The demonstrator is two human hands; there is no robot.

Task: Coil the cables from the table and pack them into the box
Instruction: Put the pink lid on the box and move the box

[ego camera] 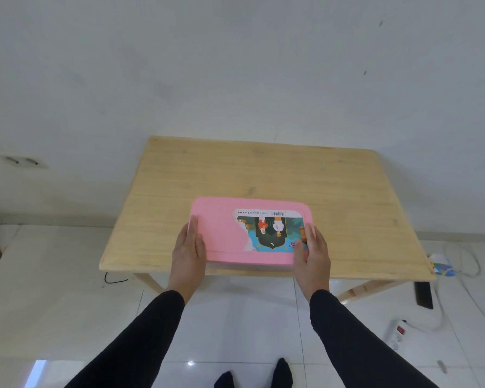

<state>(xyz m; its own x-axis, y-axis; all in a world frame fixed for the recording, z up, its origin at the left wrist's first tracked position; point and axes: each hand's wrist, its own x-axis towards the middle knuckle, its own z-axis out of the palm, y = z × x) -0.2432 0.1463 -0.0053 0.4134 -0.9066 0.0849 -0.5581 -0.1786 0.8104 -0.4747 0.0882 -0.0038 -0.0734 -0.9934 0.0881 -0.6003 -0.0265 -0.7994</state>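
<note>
Both hands are on the box [224,233] now, one at each short side. The left hand [189,247] is lying flat against the left side, fingers pointing away from the person, thumb over the lid's edge. The right hand [314,250] is pressing the right side the same way, its thumb resting on the torn sticker [272,231] that is covering the lid's right half. So the hands are set apart with the box clamped between them.

The box is pink, its lid on, and it is sitting at the near edge of the tabletop [263,169], about midway along it, its near side right at the edge. The rest of the wood is showing bare grain. Whether any cables are inside the box cannot be told with the lid on.

Down on the floor to the right, a white power strip [397,333] is lying on the tiles, its cord [429,327] trailing away.
</note>
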